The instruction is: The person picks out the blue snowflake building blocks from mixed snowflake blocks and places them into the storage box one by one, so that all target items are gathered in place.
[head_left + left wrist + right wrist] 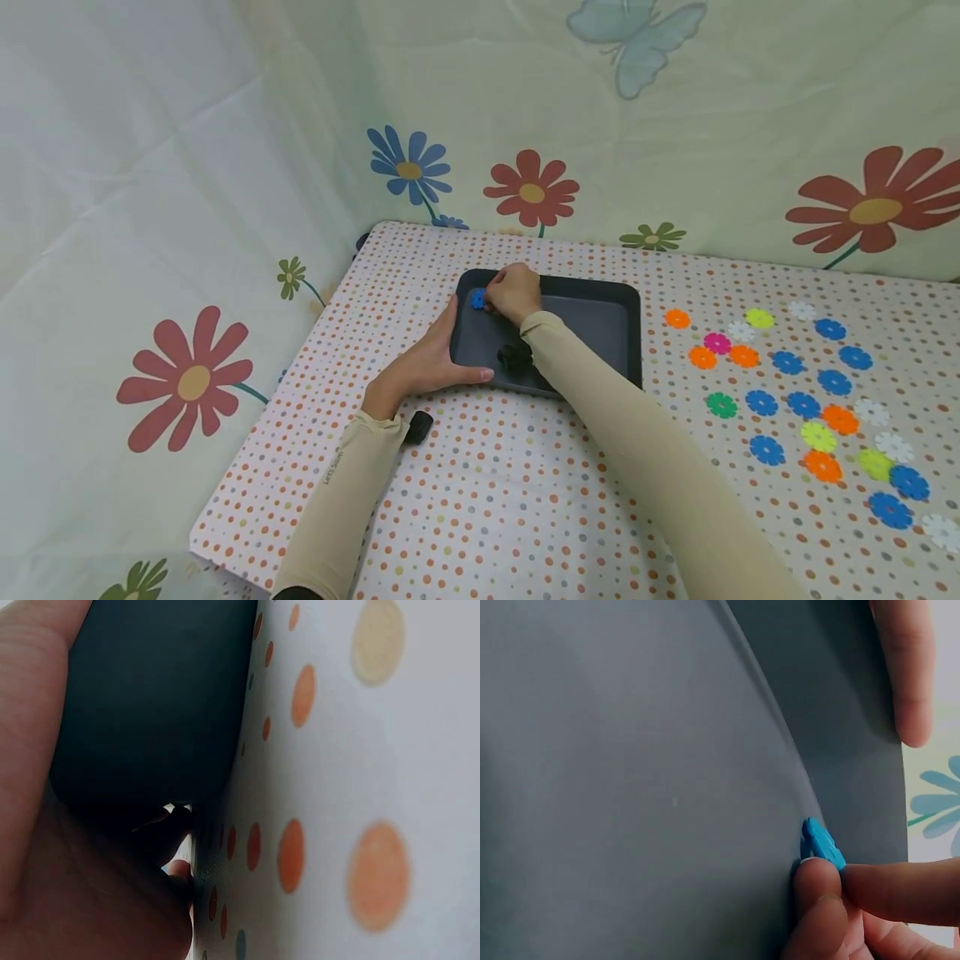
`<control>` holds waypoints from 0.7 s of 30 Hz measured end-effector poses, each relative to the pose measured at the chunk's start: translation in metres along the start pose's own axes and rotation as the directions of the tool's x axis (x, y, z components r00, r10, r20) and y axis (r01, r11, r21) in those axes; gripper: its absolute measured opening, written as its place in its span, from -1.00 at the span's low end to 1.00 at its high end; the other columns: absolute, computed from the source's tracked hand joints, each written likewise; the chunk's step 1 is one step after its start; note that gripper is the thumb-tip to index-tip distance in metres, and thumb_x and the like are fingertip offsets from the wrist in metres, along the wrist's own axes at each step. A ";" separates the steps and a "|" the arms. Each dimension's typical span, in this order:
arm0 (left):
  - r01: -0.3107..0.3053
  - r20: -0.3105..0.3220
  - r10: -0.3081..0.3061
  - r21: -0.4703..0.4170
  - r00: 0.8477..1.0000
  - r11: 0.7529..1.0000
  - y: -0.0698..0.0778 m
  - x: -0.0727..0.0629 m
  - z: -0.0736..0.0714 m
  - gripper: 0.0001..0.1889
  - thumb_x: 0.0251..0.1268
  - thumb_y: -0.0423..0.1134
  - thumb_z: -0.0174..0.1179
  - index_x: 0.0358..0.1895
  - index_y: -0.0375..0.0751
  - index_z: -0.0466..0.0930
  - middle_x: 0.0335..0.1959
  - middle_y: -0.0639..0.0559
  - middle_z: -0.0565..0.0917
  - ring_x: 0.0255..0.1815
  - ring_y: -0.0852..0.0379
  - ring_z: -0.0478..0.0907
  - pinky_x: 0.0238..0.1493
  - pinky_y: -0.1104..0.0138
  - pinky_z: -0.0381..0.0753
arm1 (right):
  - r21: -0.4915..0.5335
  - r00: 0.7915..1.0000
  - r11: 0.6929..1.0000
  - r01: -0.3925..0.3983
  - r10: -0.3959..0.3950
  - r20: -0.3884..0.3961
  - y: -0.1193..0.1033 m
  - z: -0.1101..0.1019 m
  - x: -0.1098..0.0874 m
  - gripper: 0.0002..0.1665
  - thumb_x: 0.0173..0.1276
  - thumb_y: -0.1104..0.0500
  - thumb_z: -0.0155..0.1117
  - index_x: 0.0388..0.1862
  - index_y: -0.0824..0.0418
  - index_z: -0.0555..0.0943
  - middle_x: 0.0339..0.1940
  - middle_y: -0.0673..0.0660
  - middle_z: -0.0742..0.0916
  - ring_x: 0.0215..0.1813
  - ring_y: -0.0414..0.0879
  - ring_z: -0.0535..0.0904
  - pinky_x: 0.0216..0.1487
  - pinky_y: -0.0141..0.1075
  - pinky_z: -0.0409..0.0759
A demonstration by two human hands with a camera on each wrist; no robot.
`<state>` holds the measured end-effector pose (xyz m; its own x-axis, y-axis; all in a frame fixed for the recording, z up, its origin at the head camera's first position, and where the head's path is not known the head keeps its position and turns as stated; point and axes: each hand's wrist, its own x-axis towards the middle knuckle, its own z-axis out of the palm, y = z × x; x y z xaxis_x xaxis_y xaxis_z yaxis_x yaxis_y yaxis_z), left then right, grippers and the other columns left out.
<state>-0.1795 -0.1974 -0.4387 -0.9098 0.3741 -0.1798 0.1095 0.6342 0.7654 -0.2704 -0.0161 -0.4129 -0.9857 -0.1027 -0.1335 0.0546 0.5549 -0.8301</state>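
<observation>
A dark grey rectangular tray (592, 321) lies on the dotted tablecloth. My left hand (429, 358) is spread round its near left corner, fingers straight along the left wall and thumb stretched along the front edge. In the left wrist view, the tray's outer wall (154, 697) fits against that palm. Inside the tray, near its far left corner, my right hand (516, 293) pinches a small blue flower-shaped plastic disc (825, 844) between thumb and fingertips. The disc is tilted on edge, close to where the tray floor meets the wall; the fingers cover part of it.
To the right of the tray, several flower-shaped discs lie scattered: blue (762, 403), orange (822, 467), yellow (760, 317), white (802, 311), one green (722, 405) and one pink (717, 342). A flower-printed curtain (480, 100) hangs behind the table.
</observation>
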 end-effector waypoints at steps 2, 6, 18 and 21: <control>0.000 0.000 0.000 -0.001 1.000 1.000 0.000 0.000 0.000 0.48 0.18 0.36 0.48 0.75 0.04 -0.62 0.78 0.05 -0.42 0.76 0.07 -0.39 0.67 -0.05 -0.07 | -0.024 1.000 1.000 -0.008 0.008 0.002 -0.001 0.000 0.001 -0.81 0.45 0.35 0.32 -0.38 0.32 0.78 -0.51 0.21 0.81 -0.55 -0.09 0.69 -0.45 -0.30 0.55; 0.006 0.002 -0.006 0.004 1.000 1.000 0.000 0.001 0.000 0.48 0.18 0.37 0.48 0.74 0.07 -0.62 0.78 0.06 -0.42 0.76 0.07 -0.39 0.67 -0.06 -0.07 | -0.043 1.000 0.999 -0.018 0.019 0.017 -0.001 -0.002 0.003 -0.80 0.43 0.35 0.34 -0.41 0.33 0.78 -0.56 0.20 0.79 -0.55 -0.07 0.70 -0.47 -0.29 0.54; 0.025 0.006 -0.025 0.019 1.000 1.000 0.002 0.000 0.000 0.47 0.19 0.38 0.46 0.75 0.05 -0.61 0.78 0.05 -0.42 0.76 0.06 -0.38 0.67 -0.05 -0.07 | -0.051 1.000 0.999 -0.010 0.011 0.020 0.002 -0.003 0.002 -0.77 0.45 0.36 0.32 -0.40 0.38 0.81 -0.56 0.19 0.79 -0.52 -0.09 0.73 -0.44 -0.32 0.55; 0.026 0.001 -0.027 0.019 1.000 0.999 0.001 -0.001 0.000 0.47 0.18 0.40 0.45 0.75 0.03 -0.60 0.78 0.04 -0.41 0.76 0.05 -0.37 0.67 -0.05 -0.06 | -0.025 0.999 1.000 0.008 -0.007 0.035 0.001 -0.004 -0.001 -0.78 0.47 0.35 0.31 -0.35 0.40 0.81 -0.53 0.22 0.80 -0.49 -0.05 0.75 -0.39 -0.30 0.60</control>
<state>-0.1784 -0.1969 -0.4381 -0.9121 0.3576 -0.2004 0.0931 0.6568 0.7483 -0.2705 -0.0115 -0.4116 -0.9799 -0.1353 -0.1468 0.0431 0.5746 -0.8173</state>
